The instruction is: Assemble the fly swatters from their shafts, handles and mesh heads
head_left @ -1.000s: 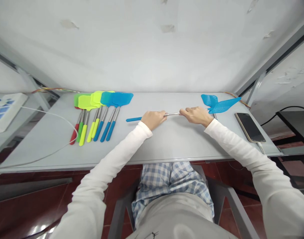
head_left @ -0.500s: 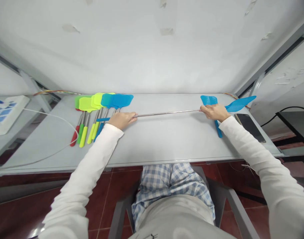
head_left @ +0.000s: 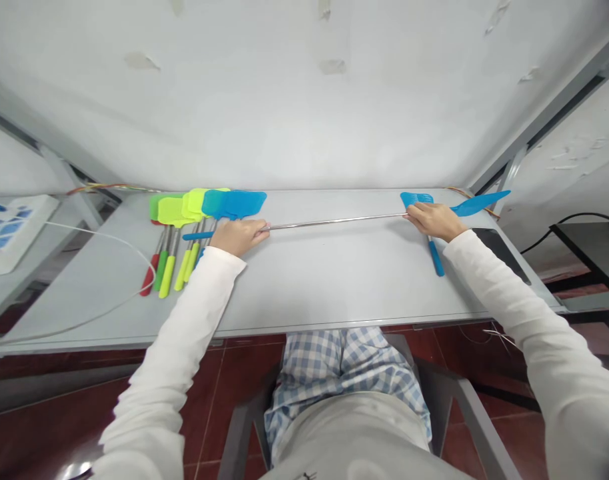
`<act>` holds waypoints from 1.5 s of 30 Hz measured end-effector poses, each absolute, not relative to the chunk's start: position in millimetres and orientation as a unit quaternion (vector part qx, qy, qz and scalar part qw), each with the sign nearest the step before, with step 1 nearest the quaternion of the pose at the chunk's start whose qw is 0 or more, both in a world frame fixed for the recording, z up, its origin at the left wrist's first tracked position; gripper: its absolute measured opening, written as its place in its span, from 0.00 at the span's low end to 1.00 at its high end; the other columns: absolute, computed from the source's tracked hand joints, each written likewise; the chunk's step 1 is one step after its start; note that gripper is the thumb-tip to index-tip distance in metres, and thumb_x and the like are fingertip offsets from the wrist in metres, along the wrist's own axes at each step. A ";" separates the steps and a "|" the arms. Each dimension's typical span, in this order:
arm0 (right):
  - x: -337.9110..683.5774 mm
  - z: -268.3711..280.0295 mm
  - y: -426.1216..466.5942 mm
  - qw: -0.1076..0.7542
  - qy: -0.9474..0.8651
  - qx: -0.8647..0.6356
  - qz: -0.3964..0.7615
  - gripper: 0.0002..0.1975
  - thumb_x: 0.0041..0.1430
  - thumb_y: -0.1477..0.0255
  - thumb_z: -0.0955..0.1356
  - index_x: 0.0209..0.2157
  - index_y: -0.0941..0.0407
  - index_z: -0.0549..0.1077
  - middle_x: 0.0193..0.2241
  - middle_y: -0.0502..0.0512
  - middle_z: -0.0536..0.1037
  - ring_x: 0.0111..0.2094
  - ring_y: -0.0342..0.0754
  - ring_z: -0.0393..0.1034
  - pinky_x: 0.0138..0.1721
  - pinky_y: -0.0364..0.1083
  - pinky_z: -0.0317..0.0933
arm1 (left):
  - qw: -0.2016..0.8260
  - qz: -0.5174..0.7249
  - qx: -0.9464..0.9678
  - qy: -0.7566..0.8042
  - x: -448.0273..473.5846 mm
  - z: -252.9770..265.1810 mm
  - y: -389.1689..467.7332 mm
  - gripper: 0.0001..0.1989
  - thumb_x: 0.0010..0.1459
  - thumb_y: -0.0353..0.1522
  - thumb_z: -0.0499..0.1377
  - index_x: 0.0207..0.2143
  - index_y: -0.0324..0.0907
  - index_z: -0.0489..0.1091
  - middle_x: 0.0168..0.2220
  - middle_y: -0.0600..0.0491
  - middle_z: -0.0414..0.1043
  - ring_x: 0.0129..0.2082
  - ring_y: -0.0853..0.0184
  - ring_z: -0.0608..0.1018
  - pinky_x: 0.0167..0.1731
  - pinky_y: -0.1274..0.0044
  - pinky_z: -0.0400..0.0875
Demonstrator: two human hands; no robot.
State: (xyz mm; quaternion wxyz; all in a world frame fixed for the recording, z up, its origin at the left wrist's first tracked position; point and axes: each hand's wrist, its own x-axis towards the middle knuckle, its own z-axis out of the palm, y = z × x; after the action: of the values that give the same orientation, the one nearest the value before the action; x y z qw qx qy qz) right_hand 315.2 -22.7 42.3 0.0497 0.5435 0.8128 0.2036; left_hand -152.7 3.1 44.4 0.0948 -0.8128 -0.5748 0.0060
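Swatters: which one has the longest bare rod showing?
The blue swatter held between the left hand and right hand: its silver rod spans the gap between them, far longer than any rod showing on the other swatters.

The rod (head_left: 334, 221) is glossy metal, the swatter head (head_left: 482, 203) plastic, the tabletop (head_left: 334, 287) smooth.

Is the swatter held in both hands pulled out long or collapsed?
Pulled out long: a thin metal rod spans from the left hand, by the blue handle, to the right hand, by the blue head.
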 end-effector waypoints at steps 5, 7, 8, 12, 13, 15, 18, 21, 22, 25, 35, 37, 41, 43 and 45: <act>327.3 45.6 -17.8 0.074 0.790 0.569 0.217 0.23 0.69 0.64 0.51 0.41 0.61 0.71 0.33 0.63 0.77 0.33 0.51 0.68 0.33 0.46 0.48 | 0.109 -0.016 -0.796 -0.595 -157.2 47.3 8.0 0.17 0.62 0.40 0.46 0.41 0.46 0.73 0.40 0.46 0.78 0.39 0.59 0.77 0.29 0.75 0.56; 330.8 46.3 -19.1 0.113 0.769 0.597 0.200 0.22 0.69 0.63 0.52 0.45 0.59 0.71 0.33 0.62 0.78 0.30 0.51 0.68 0.30 0.46 0.46 | 0.110 0.010 -0.792 -0.600 -158.4 47.4 10.6 0.18 0.62 0.41 0.47 0.44 0.46 0.73 0.38 0.46 0.78 0.38 0.58 0.78 0.29 0.75 0.57; 331.2 46.5 -19.9 0.130 0.760 0.607 0.193 0.22 0.69 0.63 0.52 0.46 0.59 0.70 0.33 0.61 0.78 0.30 0.51 0.69 0.29 0.46 0.44 | 0.110 0.026 -0.793 -0.599 -158.5 47.3 11.5 0.19 0.61 0.42 0.48 0.45 0.46 0.73 0.37 0.45 0.78 0.38 0.57 0.78 0.29 0.75 0.58; 321.1 48.5 -21.8 0.154 0.747 0.622 0.177 0.22 0.68 0.62 0.52 0.49 0.58 0.70 0.36 0.62 0.79 0.31 0.52 0.72 0.27 0.45 0.41 | 0.111 0.054 -0.803 -0.583 -149.5 46.5 11.1 0.19 0.61 0.42 0.50 0.48 0.44 0.73 0.36 0.43 0.79 0.37 0.56 0.79 0.31 0.74 0.61; 314.9 49.6 -21.7 0.152 0.748 0.621 0.176 0.22 0.68 0.62 0.52 0.49 0.57 0.70 0.36 0.63 0.79 0.31 0.53 0.72 0.27 0.45 0.41 | 0.110 0.054 -0.809 -0.575 -144.0 46.4 9.9 0.20 0.62 0.41 0.50 0.48 0.44 0.73 0.37 0.43 0.79 0.38 0.56 0.79 0.31 0.74 0.62; 298.5 52.5 -21.5 0.147 0.757 0.613 0.170 0.22 0.68 0.62 0.53 0.49 0.57 0.70 0.36 0.63 0.80 0.32 0.53 0.73 0.27 0.45 0.41 | 0.102 0.052 -0.820 -0.561 -128.6 46.4 6.6 0.20 0.63 0.41 0.48 0.49 0.44 0.72 0.38 0.42 0.79 0.39 0.56 0.79 0.32 0.73 0.63; 266.9 57.0 -22.9 0.145 0.772 0.601 0.148 0.22 0.69 0.63 0.52 0.50 0.57 0.69 0.34 0.63 0.80 0.32 0.53 0.74 0.28 0.44 0.43 | 0.081 0.047 -0.829 -0.551 -98.3 45.4 0.2 0.20 0.64 0.39 0.48 0.51 0.43 0.71 0.39 0.41 0.78 0.40 0.55 0.79 0.34 0.72 0.65; 234.1 60.4 -26.7 0.143 0.792 0.580 0.121 0.21 0.69 0.62 0.53 0.52 0.57 0.68 0.34 0.64 0.80 0.32 0.53 0.74 0.28 0.44 0.45 | 0.049 0.039 -0.845 -0.531 -65.9 42.0 -7.5 0.20 0.64 0.39 0.48 0.52 0.43 0.70 0.40 0.41 0.78 0.41 0.54 0.79 0.36 0.71 0.67; 223.8 61.3 -28.3 0.141 0.799 0.573 0.115 0.21 0.69 0.62 0.53 0.52 0.57 0.67 0.34 0.64 0.80 0.32 0.53 0.74 0.28 0.44 0.46 | 0.039 0.033 -0.848 -0.528 -55.9 40.5 -10.4 0.20 0.65 0.39 0.47 0.52 0.43 0.70 0.39 0.41 0.78 0.42 0.54 0.80 0.36 0.71 0.67; 195.8 63.2 -33.2 0.134 0.817 0.551 0.103 0.23 0.69 0.60 0.52 0.52 0.58 0.67 0.31 0.65 0.80 0.32 0.54 0.75 0.29 0.44 0.48 | 0.016 0.011 -0.855 -0.518 -30.4 37.6 -19.2 0.19 0.65 0.38 0.47 0.51 0.41 0.70 0.39 0.40 0.78 0.41 0.54 0.80 0.37 0.69 0.68; 167.1 56.6 -39.4 0.065 0.874 0.456 0.156 0.18 0.68 0.70 0.54 0.44 0.62 0.71 0.35 0.64 0.77 0.33 0.52 0.70 0.33 0.47 0.50 | 0.014 -0.005 -0.866 -0.499 -13.3 39.0 -29.0 0.17 0.65 0.34 0.45 0.47 0.39 0.70 0.36 0.41 0.78 0.39 0.56 0.80 0.35 0.71 0.67; 179.4 59.6 -37.1 0.032 0.881 0.423 0.212 0.16 0.66 0.71 0.56 0.39 0.63 0.73 0.37 0.67 0.75 0.37 0.53 0.68 0.39 0.49 0.51 | 0.021 -0.014 -0.864 -0.503 -23.3 40.6 -27.1 0.17 0.64 0.35 0.45 0.44 0.39 0.71 0.36 0.42 0.77 0.38 0.57 0.80 0.34 0.72 0.66; 204.4 70.5 -34.5 0.040 0.890 0.383 0.244 0.19 0.64 0.66 0.59 0.34 0.63 0.76 0.35 0.65 0.76 0.39 0.54 0.67 0.44 0.51 0.50 | 0.033 -0.019 -0.876 -0.480 -46.7 44.9 -24.1 0.16 0.64 0.38 0.46 0.41 0.41 0.71 0.37 0.44 0.77 0.38 0.58 0.79 0.31 0.74 0.63; 210.5 74.8 -35.7 0.073 0.892 0.390 0.217 0.20 0.63 0.67 0.58 0.33 0.61 0.77 0.31 0.63 0.77 0.36 0.53 0.67 0.40 0.50 0.51 | 0.040 -0.003 -0.881 -0.471 -55.9 45.6 -22.8 0.17 0.64 0.39 0.46 0.39 0.42 0.71 0.36 0.45 0.78 0.37 0.58 0.79 0.29 0.74 0.62; 211.4 76.8 -38.1 0.104 0.888 0.409 0.183 0.19 0.62 0.69 0.57 0.34 0.60 0.78 0.29 0.63 0.78 0.34 0.52 0.68 0.35 0.49 0.50 | 0.042 0.018 -0.882 -0.470 -61.3 45.1 -21.8 0.16 0.64 0.39 0.46 0.40 0.43 0.71 0.35 0.45 0.78 0.36 0.59 0.79 0.29 0.75 0.61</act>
State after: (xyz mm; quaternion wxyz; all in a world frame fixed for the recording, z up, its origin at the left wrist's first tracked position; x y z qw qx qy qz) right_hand 211.4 -38.1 76.8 0.1040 0.4088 0.8881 0.1829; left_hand -61.3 -21.8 45.1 0.0424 -0.8816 -0.4697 0.0184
